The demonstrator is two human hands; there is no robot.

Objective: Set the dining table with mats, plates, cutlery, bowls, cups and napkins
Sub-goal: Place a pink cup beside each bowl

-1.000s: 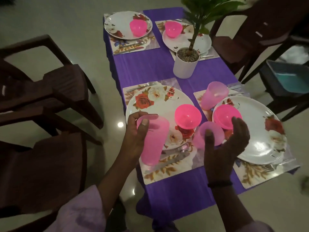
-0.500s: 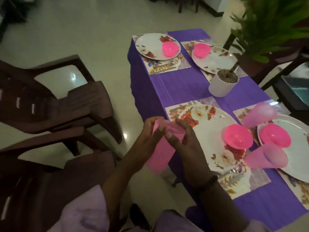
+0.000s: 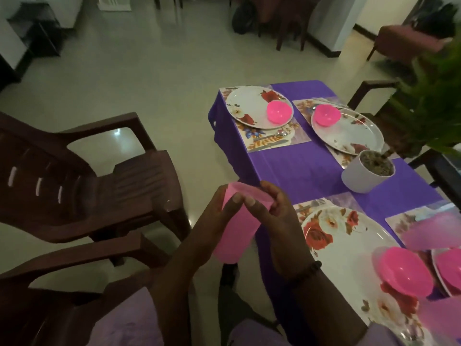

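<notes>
The pink cup stack (image 3: pixel 234 231) is gripped off the table's (image 3: pixel 306 168) near-left edge, left hand (image 3: pixel 212 228) around its body, right hand (image 3: pixel 272 221) fingers pinching the rim; apparently cup placement, requiring separation first.

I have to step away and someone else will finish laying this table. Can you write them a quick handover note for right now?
Left hand grips the pink cup off the table's near left edge; right hand pinches its rim.
Done: four mats with plates, each with a pink bowl, e.g. the far left plate and bowl; cutlery by the near left plate and both far plates; two near cups.
Left: the far places have no cups; no napkins are visible.
</notes>
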